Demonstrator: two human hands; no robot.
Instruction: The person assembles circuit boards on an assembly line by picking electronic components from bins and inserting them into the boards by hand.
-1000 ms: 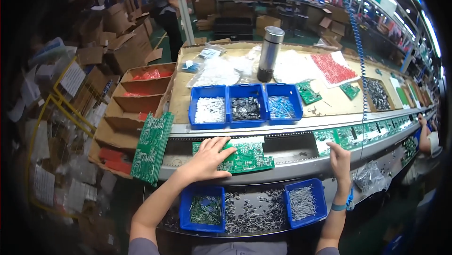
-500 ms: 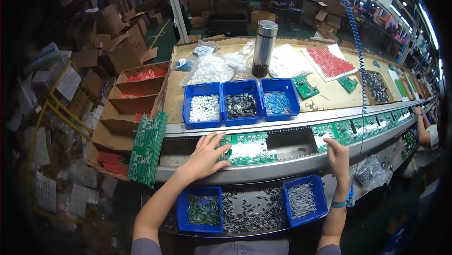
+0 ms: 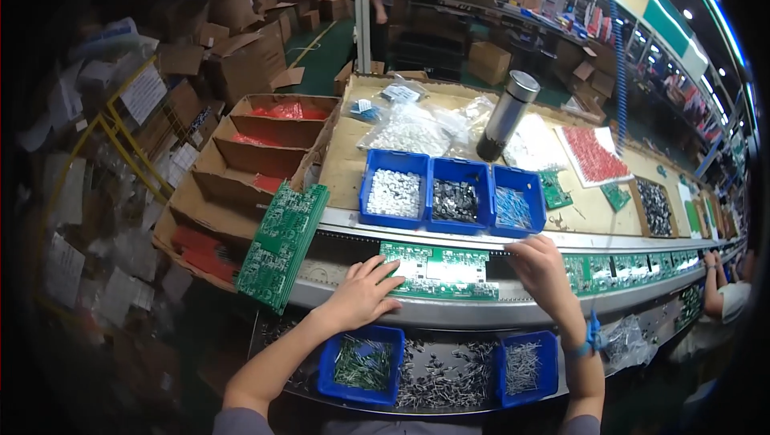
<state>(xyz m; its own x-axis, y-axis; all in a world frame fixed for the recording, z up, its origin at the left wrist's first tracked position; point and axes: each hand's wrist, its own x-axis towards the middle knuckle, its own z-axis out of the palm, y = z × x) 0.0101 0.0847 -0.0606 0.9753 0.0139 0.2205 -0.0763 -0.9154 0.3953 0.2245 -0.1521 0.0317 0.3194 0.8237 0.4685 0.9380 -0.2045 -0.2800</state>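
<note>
My left hand (image 3: 365, 294) lies open, with fingers spread and its tips on the left end of a green circuit board (image 3: 461, 284) in the conveyor track. To the right, my right hand (image 3: 547, 274) hovers over the track beyond that board, its thumb and fingers pinched together. Whatever they may hold is too small to make out. Just above the right fingertips stands a blue bin of blue leaded components (image 3: 513, 209). Beside it are a blue bin of dark parts (image 3: 455, 201) and a blue bin of white parts (image 3: 395, 194).
A stack of green circuit boards (image 3: 282, 246) leans beside cardboard compartments (image 3: 269, 134). Nearer me, a metal tray (image 3: 446, 375) of loose leaded parts carries two more blue bins (image 3: 361, 367). A steel flask (image 3: 507, 118) stands behind. More boards (image 3: 634, 266) line the track rightward, towards another person's arm (image 3: 714, 290).
My right hand has moved left and closer to the bin of blue components, and its fingers have drawn together. The left hand stays on the board. The view has turned left.
</note>
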